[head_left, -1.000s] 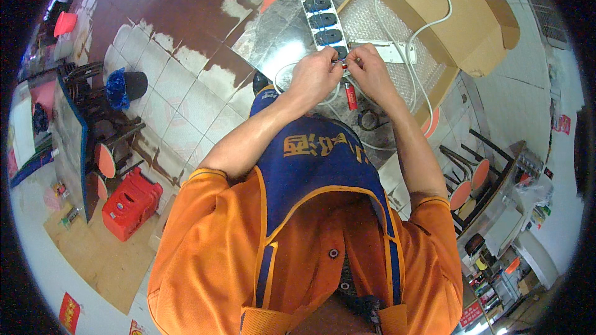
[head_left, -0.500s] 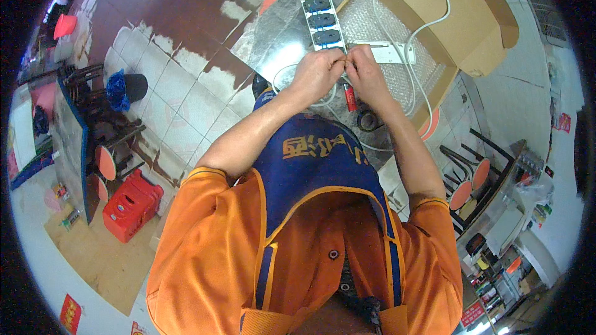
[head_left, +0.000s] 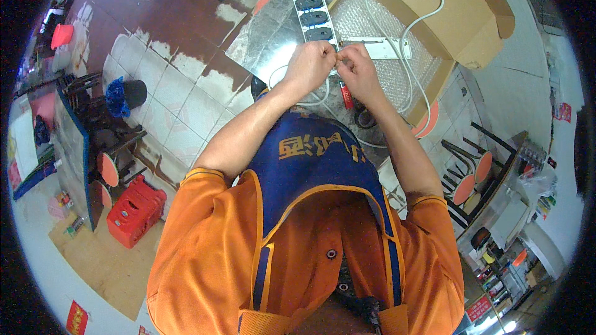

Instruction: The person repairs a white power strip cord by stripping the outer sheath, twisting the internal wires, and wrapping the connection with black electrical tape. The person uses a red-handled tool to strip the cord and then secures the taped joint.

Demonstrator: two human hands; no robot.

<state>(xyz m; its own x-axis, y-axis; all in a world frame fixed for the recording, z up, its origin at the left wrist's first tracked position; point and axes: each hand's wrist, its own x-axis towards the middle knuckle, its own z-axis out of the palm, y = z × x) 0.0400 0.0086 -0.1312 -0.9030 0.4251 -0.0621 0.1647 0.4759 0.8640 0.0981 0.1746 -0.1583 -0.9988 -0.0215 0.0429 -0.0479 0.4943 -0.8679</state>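
Observation:
My left hand (head_left: 308, 66) and my right hand (head_left: 360, 75) meet above a grey table, fingers pinched together. Whatever they pinch is too small and covered to make out. Just beyond them lies a white power strip body (head_left: 315, 17) with several black socket blocks and blue wires exposed. A long white plate (head_left: 386, 49), likely the strip's other half, rests to the right with a thin screwdriver (head_left: 366, 42) on it. Below my right hand are a red lighter (head_left: 346, 95) and a dark tape roll (head_left: 364, 118). White cable (head_left: 408, 43) loops around both sides.
An open cardboard box (head_left: 478, 22) lined with bubble wrap (head_left: 355, 15) occupies the table's right side. On the left stand a red plastic stool (head_left: 135, 212) and a dark table (head_left: 76, 149). Stools with round orange seats (head_left: 464, 192) are at the right.
The view has shifted slightly, moving the strip and box a little left in the picture. My hands stay together, with the right fingers now curled a bit differently at the pinch.

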